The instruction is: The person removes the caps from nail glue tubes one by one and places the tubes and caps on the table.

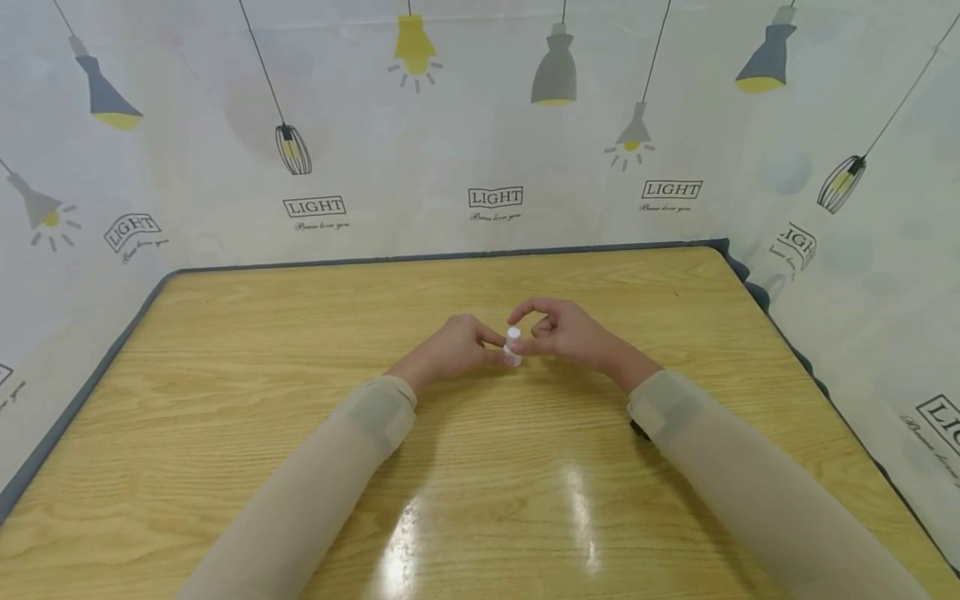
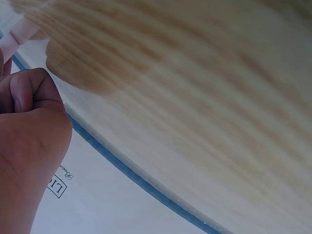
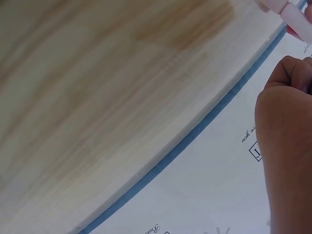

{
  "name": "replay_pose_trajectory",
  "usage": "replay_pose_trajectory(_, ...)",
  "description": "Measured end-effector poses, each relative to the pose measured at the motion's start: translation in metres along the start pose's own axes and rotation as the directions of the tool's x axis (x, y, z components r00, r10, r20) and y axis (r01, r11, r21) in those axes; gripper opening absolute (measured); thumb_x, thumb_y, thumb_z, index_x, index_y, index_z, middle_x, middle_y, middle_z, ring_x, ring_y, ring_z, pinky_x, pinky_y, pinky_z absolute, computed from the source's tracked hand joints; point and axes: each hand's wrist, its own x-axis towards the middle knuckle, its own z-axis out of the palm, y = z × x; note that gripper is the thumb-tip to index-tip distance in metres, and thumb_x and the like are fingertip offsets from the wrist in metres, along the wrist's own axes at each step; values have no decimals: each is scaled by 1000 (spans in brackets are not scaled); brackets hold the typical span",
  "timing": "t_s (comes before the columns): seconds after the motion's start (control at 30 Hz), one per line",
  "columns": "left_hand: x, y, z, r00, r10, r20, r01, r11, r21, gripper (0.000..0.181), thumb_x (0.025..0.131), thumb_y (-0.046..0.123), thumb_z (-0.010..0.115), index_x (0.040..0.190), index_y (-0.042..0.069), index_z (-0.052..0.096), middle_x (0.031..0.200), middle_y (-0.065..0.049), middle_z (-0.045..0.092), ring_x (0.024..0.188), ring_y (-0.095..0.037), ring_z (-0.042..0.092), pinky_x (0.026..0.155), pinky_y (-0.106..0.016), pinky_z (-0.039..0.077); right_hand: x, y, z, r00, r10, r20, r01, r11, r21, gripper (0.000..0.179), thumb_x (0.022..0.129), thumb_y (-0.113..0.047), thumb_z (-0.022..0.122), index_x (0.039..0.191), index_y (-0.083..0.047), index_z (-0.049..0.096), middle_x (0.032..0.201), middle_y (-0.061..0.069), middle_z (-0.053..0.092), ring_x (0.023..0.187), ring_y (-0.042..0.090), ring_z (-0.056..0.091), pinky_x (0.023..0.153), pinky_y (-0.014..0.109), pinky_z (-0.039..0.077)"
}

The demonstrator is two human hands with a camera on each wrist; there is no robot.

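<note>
A small white bottle [image 1: 513, 335] with a narrower upper part stands upright between both hands near the middle of the table. My left hand [image 1: 459, 346] pinches its lower part from the left with thumb and fingertips. From the right, my right hand [image 1: 572, 335] has its thumb against the upper part, while the bent index finger arches over to its far side, tip close by the top. In the left wrist view the bottle [image 2: 23, 31] shows only at the upper left corner; in the right wrist view the bottle [image 3: 296, 22] sits at the upper right, partly cut off.
The wood-grained table [image 1: 225, 400] has a dark blue edge along its far side and both flanks. A white cloth backdrop [image 1: 420, 158] printed with lamps and lettering rises behind it and to the sides. Something small and black [image 1: 639, 429] shows under the right sleeve cuff.
</note>
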Motion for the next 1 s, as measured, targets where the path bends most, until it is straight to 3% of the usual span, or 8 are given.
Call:
replay_pose_trajectory(0.37, 0, 1, 0, 1000, -3, -8, 3, 1000, 8, 29, 95, 41, 81, 118, 23, 84, 127, 3, 79, 104, -11, 58, 104, -36, 49, 1, -1, 1, 997, 76, -18, -76, 997, -18, 32, 95, -33, 83, 116, -15, 67, 55, -8, 31, 51, 11, 25, 54, 27, 29)
replay_pose_trajectory(0.63, 0, 1, 1, 1000, 2, -7, -2, 1000, 14, 31, 96, 38, 81, 121, 21, 82, 126, 2, 79, 103, -10, 58, 100, -34, 48, 0, -1, 1, 999, 49, -17, -49, 999, -22, 27, 98, -31, 79, 117, -15, 68, 55, -7, 32, 50, 11, 26, 53, 27, 30)
replay_pose_trajectory(1.0, 0, 2, 1, 1000, 8, -12, -8, 1000, 9, 32, 96, 37, 82, 121, 18, 82, 125, 0, 80, 115, -12, 65, 109, -40, 52, 0, 1, -1, 1000, 5, 13, -4, 998, -63, 22, 103, -31, 73, 119, -17, 69, 55, -7, 34, 50, 11, 28, 54, 28, 31)
